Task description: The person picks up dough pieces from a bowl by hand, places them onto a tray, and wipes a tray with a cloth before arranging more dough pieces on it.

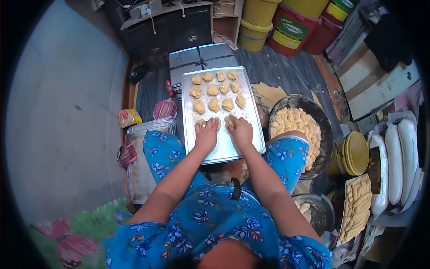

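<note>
A silver metal tray point(226, 148) lies in front of me, with rows of rough dough balls point(212, 90) on its far part. Over the tray's near left part, my left hand point(207, 131) has its fingers curled on dough that shows at its edges. To the right, my right hand point(241, 131) is closed on another piece of dough point(230, 120), which shows beside the fingertips. Both hands are just nearer to me than the last full row of balls, with a gap between them.
A large dark basin point(329, 154) holding many dough pieces stands right of the tray. Stacked trays point(134, 181) lie at the left, near a yellow packet point(130, 117). Tied boxes point(183, 60) are beyond the tray. Buckets point(293, 29) stand at the back. Shaped dough point(357, 208) fills a tray at the right.
</note>
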`<state>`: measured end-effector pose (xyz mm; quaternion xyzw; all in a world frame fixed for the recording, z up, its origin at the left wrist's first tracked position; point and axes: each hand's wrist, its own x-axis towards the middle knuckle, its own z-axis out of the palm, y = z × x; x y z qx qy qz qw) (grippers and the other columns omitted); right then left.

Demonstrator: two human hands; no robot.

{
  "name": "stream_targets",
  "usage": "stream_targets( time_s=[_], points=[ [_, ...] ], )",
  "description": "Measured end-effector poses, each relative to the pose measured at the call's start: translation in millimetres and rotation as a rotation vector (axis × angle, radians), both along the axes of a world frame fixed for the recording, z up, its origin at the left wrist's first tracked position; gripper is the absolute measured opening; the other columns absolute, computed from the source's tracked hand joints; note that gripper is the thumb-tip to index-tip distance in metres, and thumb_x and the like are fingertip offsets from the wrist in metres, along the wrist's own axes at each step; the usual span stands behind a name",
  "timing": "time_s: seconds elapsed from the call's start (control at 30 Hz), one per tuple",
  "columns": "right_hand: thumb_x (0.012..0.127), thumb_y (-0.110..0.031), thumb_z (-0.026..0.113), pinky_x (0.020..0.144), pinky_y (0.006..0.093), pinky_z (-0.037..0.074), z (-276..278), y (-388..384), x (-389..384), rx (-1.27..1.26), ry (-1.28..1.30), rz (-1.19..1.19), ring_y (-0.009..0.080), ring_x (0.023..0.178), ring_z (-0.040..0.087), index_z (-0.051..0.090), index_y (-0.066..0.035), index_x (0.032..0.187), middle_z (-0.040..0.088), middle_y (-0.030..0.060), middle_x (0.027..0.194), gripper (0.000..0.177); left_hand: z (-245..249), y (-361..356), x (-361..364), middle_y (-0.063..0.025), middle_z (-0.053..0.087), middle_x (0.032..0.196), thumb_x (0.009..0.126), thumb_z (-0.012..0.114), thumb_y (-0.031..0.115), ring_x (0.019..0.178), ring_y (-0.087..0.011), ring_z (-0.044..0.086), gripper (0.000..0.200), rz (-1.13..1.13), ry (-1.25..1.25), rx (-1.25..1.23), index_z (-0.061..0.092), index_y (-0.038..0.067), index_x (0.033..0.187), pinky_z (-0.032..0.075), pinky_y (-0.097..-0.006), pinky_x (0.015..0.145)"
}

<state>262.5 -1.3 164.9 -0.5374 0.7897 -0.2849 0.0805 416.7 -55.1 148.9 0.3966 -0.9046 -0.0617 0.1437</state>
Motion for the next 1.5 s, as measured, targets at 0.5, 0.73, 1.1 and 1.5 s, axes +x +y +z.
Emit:
stream_targets(
  time_s=[0.5, 0.73, 1.1, 1.5],
  points=[
    [0.076, -0.033, 0.072, 0.095, 0.0471, 0.039, 134.6, 42.5, -73.9, -0.250, 0.112, -0.157, 0.0314, 0.118, 0.052, 0.034, -0.014, 0.146, 0.051, 0.0161, 0.131, 0.082, 120.7, 5.0, -110.8, -0.0209, 0.039, 0.143, 0.089, 0.055, 0.018, 0.135, -0.0405, 0.032, 0.045, -0.204, 0.042, -0.024, 0.052, 0.010, 0.133, 0.022, -0.0602, 0.105],
    [0.079, -0.020, 0.069, 0.101, 0.0409, 0.041, 76.9, 147.7, -253.0, -0.476, -0.098, -0.619, 0.0364, 0.121, 0.050, 0.051, -0.007, 0.134, 0.053, 0.0215, 0.129, 0.059, 165.7, 90.6, -293.2, -0.0165, 0.044, 0.140, 0.085, 0.057, 0.015, 0.135, -0.0356, 0.035, 0.041, -0.594, 0.268, -0.182, 0.058, 0.011, 0.127, 0.023, -0.0550, 0.106],
    [0.076, -0.019, 0.069, 0.092, 0.0439, 0.048, -207.1, 266.1, -234.8, 0.453, -0.321, -0.878, 0.0387, 0.109, 0.057, 0.050, -0.013, 0.128, 0.056, 0.0198, 0.119, 0.056, 65.9, 153.5, -350.8, -0.0138, 0.055, 0.122, 0.080, 0.056, 0.012, 0.123, -0.0329, 0.046, 0.029, -0.842, -0.259, 0.125, 0.070, 0.009, 0.105, 0.021, -0.0636, 0.103],
    [0.077, -0.007, 0.058, 0.089, 0.0441, 0.045, -160.0, 271.9, -217.6, 0.237, -0.240, -0.671, 0.0408, 0.103, 0.058, 0.061, -0.008, 0.105, 0.062, 0.0240, 0.103, 0.028, 59.5, 153.4, -355.2, -0.0141, 0.055, 0.120, 0.079, 0.056, 0.011, 0.120, -0.0332, 0.049, 0.026, -0.765, -0.122, 0.143, 0.071, 0.009, 0.100, 0.024, -0.0617, 0.102]
  ],
)
